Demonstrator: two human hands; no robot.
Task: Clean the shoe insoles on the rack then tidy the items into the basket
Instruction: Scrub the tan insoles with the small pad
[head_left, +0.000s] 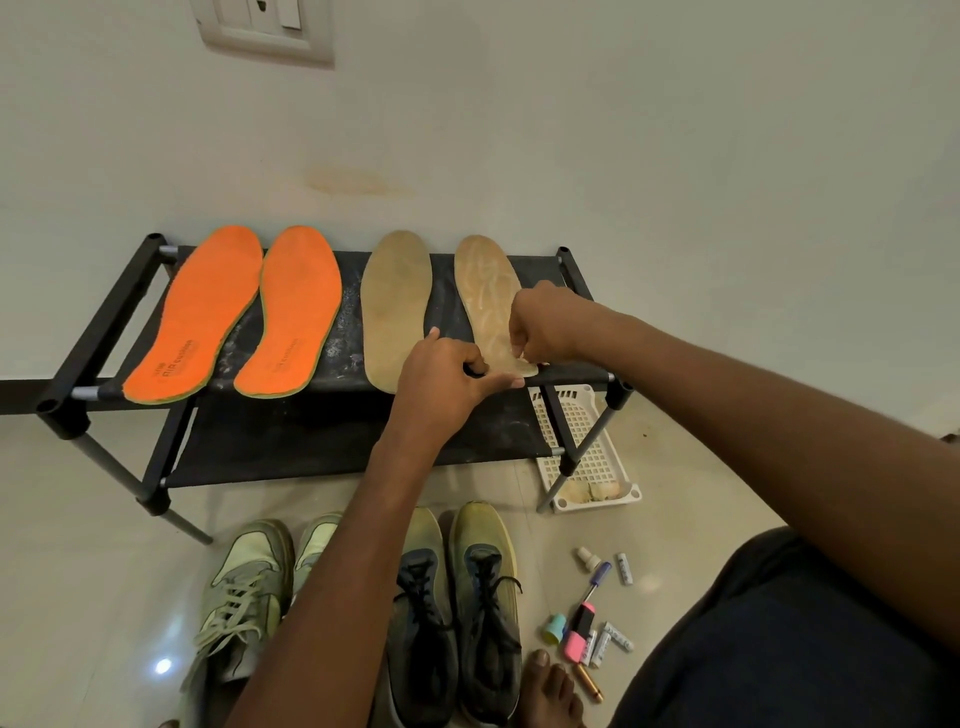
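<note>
Nearest the camera, a bare foot (550, 691) rests on the floor beside a scatter of small things: pens, a pink highlighter (581, 631), small batteries (605, 644) and a little dropper bottle (588, 557). None of these is in the basket (589, 452) yet, so the tidying looks wholly undone. That white basket sits on the floor at the right end of the rack (109, 317), partly under its leg, and seems to hold only a pale crumpled wad at its near end.

Up on the rack's top shelf lie four insoles: two orange insoles (249, 312) at the left and two tan ones at the right. The right hand (543, 325) is curled over the heel of the far-right tan insole (488, 296), its fingers (517, 343) pinching something pale against it; what exactly, I cannot tell. The left hand (447, 382) sits just beside, fingers curled, thumb pressing near the heel of the other tan insole (397, 306), with a small dark thing half hidden in its grip.

My guess is that the cleaning is under way on the right-hand pair. The streaked sheen on the far-right insole suggests it is mid-clean.

Two pairs of shoes (457, 613) crowd the floor in front of the rack, and the rack's leg stands across the basket's opening.
</note>
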